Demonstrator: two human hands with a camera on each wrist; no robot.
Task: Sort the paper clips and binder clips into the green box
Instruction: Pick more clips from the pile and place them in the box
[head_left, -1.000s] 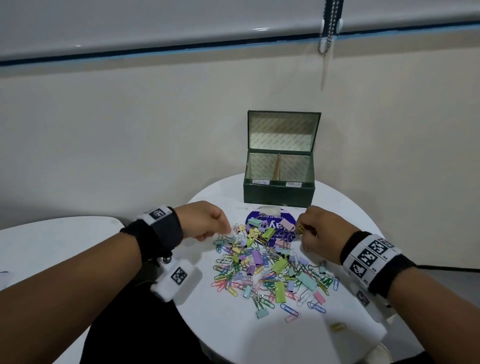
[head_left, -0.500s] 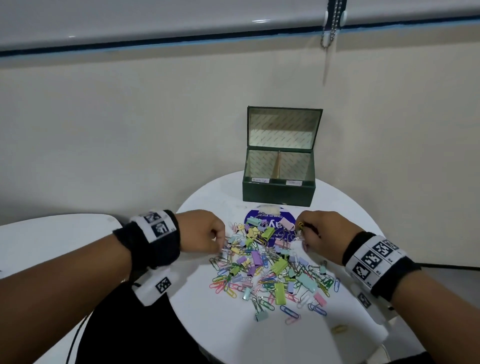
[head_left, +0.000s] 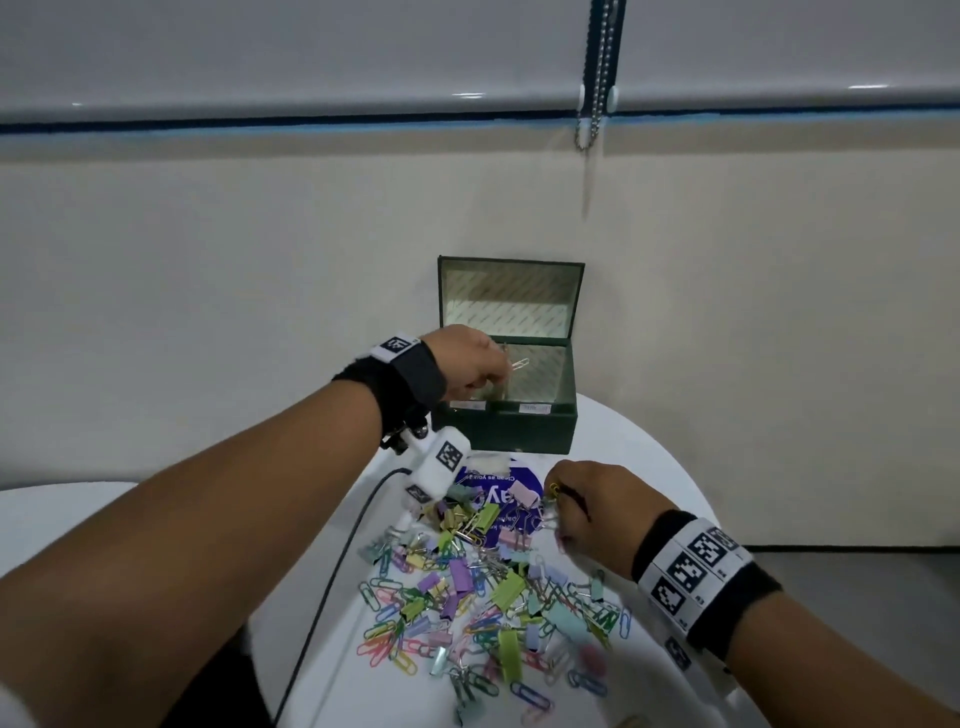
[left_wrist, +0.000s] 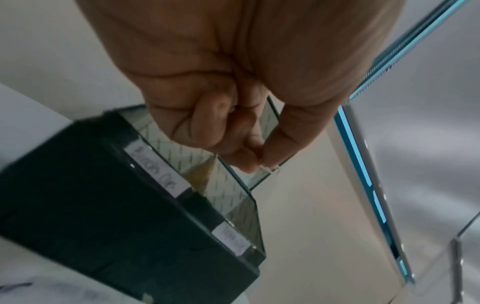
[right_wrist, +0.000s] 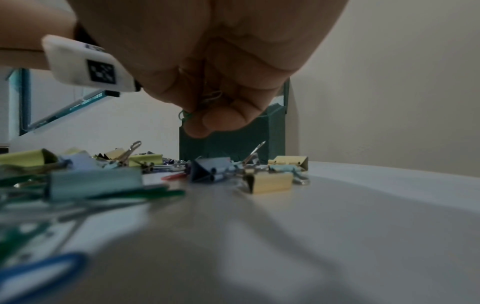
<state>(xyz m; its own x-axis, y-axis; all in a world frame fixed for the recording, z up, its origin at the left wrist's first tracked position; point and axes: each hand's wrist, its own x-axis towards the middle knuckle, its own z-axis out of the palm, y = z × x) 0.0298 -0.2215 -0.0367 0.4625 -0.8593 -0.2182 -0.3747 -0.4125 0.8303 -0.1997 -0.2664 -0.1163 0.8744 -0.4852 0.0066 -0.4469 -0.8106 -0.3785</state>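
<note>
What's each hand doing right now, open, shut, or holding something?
Left hand: pinching a white paper clip over the green box.
Right hand: fingers curled round several paper clips above the pile.

Head view looks down over the table (head_left: 644, 467); both wrist views share the green box (left_wrist: 109, 216).

Dim, even indoor light, perhaps from overhead. The head view bends at its edges. The box (left_wrist: 109, 222) is smeared by motion blur; near clips (right_wrist: 93, 183) lie out of focus, soft shadows across the table (right_wrist: 363, 205).
</note>
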